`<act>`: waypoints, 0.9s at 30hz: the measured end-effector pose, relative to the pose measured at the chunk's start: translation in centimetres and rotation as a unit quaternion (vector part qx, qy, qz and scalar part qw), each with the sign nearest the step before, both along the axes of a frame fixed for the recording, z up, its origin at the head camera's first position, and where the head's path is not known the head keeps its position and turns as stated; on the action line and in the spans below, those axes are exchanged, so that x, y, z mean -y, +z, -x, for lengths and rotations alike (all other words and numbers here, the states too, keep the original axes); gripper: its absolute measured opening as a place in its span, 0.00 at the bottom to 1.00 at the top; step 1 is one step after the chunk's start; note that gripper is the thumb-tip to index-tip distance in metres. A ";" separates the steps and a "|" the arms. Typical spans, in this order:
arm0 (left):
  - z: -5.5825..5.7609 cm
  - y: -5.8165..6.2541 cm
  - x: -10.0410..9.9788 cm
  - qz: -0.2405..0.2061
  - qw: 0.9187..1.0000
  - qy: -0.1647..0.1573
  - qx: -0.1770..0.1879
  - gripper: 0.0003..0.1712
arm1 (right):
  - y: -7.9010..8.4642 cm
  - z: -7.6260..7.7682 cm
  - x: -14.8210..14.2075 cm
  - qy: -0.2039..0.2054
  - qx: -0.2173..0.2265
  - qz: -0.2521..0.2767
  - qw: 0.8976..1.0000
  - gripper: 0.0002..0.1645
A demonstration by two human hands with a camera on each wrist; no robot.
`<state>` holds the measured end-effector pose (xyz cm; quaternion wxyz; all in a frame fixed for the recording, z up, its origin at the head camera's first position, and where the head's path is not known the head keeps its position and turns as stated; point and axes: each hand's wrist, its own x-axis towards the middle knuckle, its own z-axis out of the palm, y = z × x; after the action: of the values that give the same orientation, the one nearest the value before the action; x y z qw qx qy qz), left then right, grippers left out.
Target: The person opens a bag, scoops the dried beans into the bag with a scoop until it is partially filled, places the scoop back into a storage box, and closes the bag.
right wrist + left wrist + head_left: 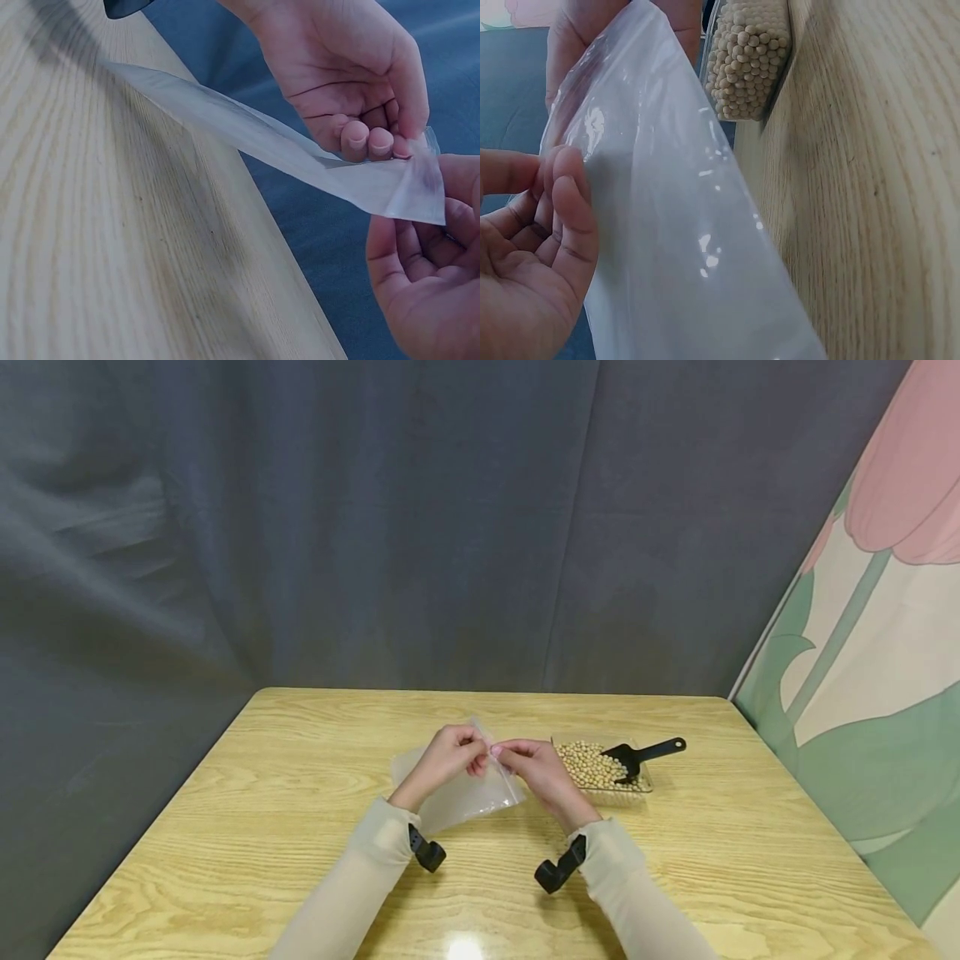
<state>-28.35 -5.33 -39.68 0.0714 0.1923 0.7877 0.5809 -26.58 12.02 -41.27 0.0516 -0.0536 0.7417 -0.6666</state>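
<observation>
A clear plastic zip bag (465, 797) hangs slantwise above the table, its zip edge up between both hands. My left hand (448, 756) pinches that edge between thumb and fingers. On the other side, my right hand (546, 772) pinches the same edge close to the left fingertips. The left wrist view shows the bag (667, 225) flat-sided, with nothing visible inside. Seen from the right wrist, the bag (225, 124) stretches away from both hands, and the right hand (427, 285) grips its near corner.
Right of the hands, a clear plastic container (611, 795) holds pale yellow soybeans (588, 764). A black scoop (636, 758) lies in the beans, its handle sticking out to the right. Everything stands on a wooden table (262, 827) with a dark curtain (412, 568) behind.
</observation>
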 end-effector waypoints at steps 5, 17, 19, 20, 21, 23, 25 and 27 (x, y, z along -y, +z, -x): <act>0.3 -0.4 0.0 0.000 1.000 0.002 -0.003 0.12 | 0.1 -0.1 0.1 -0.011 -0.006 -0.004 1.000 0.17; 0.3 -0.2 -0.2 -0.007 1.000 -0.009 -0.005 0.13 | -0.1 0.0 0.2 -0.042 0.004 0.003 0.999 0.16; 0.3 -0.2 -0.2 -0.012 1.000 -0.011 -0.003 0.13 | -0.1 0.0 0.3 -0.048 0.003 0.006 0.999 0.16; 0.4 -0.2 -0.2 -0.014 1.000 -0.011 -0.003 0.13 | -0.1 0.0 0.3 -0.050 0.002 0.009 0.999 0.16; 0.4 -0.3 -0.1 -0.016 1.000 -0.012 -0.003 0.13 | -0.2 0.0 0.3 -0.051 0.001 0.011 0.999 0.16; 0.4 -0.3 -0.1 -0.017 1.000 -0.014 -0.003 0.13 | -0.2 0.1 0.3 -0.048 0.001 0.021 0.999 0.16; 0.4 -0.2 0.0 -0.018 1.000 -0.014 -0.002 0.13 | -0.2 0.1 0.4 -0.045 0.003 0.030 0.999 0.17; 0.4 -0.2 0.0 -0.018 1.000 -0.014 -0.001 0.13 | -0.2 0.1 0.4 -0.039 0.006 0.037 0.999 0.17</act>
<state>-28.75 -5.37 -39.84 0.0753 0.2056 0.7743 0.5937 -26.70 11.66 -41.51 0.0277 -0.0223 0.7177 -0.6955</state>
